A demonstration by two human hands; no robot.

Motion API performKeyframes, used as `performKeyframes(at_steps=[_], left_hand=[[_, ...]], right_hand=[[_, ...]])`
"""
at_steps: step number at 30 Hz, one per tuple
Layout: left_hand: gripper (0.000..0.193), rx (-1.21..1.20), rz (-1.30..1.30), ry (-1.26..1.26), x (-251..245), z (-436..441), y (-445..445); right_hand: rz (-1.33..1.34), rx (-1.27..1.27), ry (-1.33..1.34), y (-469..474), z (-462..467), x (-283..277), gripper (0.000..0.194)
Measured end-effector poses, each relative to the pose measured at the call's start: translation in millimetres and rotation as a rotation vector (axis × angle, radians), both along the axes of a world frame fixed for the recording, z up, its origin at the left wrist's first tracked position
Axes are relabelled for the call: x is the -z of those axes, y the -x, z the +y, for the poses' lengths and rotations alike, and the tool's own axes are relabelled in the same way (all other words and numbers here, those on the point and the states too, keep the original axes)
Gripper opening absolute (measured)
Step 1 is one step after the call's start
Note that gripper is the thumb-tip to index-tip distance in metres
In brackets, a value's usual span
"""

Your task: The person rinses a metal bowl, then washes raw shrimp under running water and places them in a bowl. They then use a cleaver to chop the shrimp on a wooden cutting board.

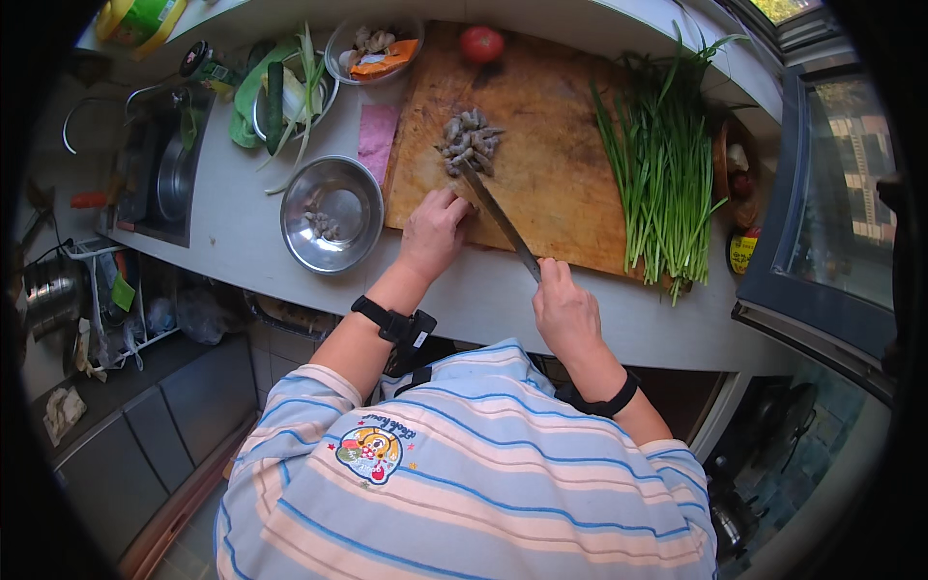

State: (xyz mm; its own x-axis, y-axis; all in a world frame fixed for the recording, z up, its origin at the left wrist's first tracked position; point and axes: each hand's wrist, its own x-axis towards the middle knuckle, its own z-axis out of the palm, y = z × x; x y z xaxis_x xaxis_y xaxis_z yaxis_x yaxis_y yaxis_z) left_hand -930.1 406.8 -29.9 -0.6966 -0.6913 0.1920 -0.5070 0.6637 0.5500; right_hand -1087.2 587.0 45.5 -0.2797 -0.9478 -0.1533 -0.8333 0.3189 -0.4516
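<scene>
My right hand grips the handle of a kitchen knife, its blade slanting up and left over a wooden cutting board. The blade's tip is at the near edge of a pile of raw, grey, peeled shrimp. My left hand is at the board's front edge, left of the blade, with its fingers curled down; whether something is between them is hidden. Left of that hand, a steel bowl holds a few grey shrimp pieces.
A tomato sits at the board's back. Garlic chives lie across its right side. Behind the steel bowl are a pink cloth, a cucumber with scallions, and a plastic bowl. An open window juts in at right.
</scene>
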Motion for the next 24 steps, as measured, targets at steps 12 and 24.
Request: performKeyframes(at_steps=[12,24], left_hand=[[0.013,-0.051,-0.007,0.074,-0.4,-0.1,-1.5],[0.010,-0.043,0.056,0.036,7.1,0.0,-6.5]], right_hand=[[0.007,-0.036,-0.044,-5.6,-7.6,0.5,0.027],[-0.004,-0.038,-0.039,-13.8,-14.7,2.0,0.028]])
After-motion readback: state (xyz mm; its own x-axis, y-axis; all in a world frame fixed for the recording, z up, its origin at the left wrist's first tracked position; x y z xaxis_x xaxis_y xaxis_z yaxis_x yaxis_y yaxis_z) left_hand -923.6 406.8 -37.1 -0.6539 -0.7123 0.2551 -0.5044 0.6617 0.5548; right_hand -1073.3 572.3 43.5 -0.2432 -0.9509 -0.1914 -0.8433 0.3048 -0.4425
